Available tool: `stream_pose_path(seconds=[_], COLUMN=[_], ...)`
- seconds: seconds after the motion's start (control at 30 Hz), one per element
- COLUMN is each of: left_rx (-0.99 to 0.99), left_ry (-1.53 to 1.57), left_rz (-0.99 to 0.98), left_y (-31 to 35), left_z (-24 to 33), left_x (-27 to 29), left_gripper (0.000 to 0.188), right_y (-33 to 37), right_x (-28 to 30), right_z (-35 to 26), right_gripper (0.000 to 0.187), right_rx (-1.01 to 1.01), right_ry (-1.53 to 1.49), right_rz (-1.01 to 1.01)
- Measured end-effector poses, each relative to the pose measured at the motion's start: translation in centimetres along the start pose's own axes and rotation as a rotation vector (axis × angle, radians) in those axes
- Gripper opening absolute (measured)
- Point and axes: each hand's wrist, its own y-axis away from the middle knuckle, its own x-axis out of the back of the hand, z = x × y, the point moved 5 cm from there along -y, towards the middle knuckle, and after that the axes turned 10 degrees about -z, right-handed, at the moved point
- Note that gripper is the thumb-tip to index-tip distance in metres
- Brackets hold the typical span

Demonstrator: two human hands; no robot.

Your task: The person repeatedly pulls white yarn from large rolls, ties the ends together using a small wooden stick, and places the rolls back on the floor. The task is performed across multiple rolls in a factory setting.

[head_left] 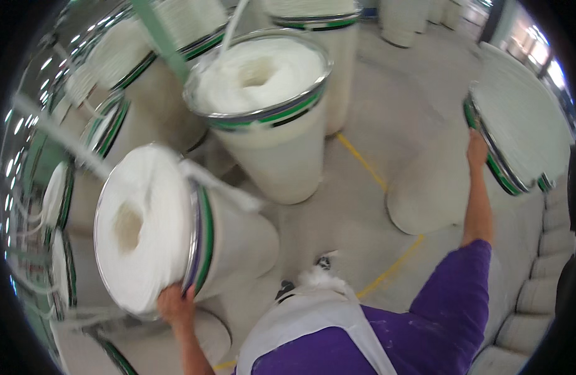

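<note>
On the left, my left hand (pixel 175 303) is closed on the metal rim of a tall white sliver can (pixel 238 234). Coiled white fibre sliver (pixel 156 237) with a hole in its middle fills that can, and a loose strand trails over its side. My right arm stretches far out to the right, where my right hand (pixel 477 151) grips the green-banded rim of another sliver can (pixel 429 181), its white contents (pixel 519 106) heaped above the rim. Ahead stands a third full can (pixel 269 156), touched by neither hand.
More sliver cans (pixel 156 100) crowd the left side and the back. A green post (pixel 160 40) and pale strands rise among them. Yellow lines (pixel 363 161) mark the grey floor (pixel 388 87). Several pale round-topped shapes (pixel 538 290) line the right edge.
</note>
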Motion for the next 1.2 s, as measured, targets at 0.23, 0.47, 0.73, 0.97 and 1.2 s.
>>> stream_pose_path(seconds=[0.23,0.47,0.73,0.97,1.2], left_rx=[0.089,0.265,0.467,0.334,0.295], left_ry=[0.064,0.047,0.084,0.074,0.051], left_rz=[-0.066,-0.347,-0.35,-0.151,-0.157], left_y=[0.0,-3.0,-8.1,-7.4,-7.7], left_z=[-11.0,-11.5,-8.6,-9.6,-10.9], left_x=[-2.0,0.8,-3.5,-3.3,-3.6], left_gripper=[0.048,0.028,0.032,0.036,0.04], right_y=[-4.3,-9.5,-12.2,-5.3,4.9], right_x=[-0.4,-2.4,-6.4,-2.7,3.1], right_z=[3.0,6.4,11.0,9.1,6.6], right_gripper=[0.037,0.016,0.048,0.041,0.049], right_rx=[0.061,0.05,-0.017,0.03,0.063], right_ry=[0.365,0.783,0.353,0.435,0.398], right_rz=[0.041,0.101,-0.222,-0.211,-0.278])
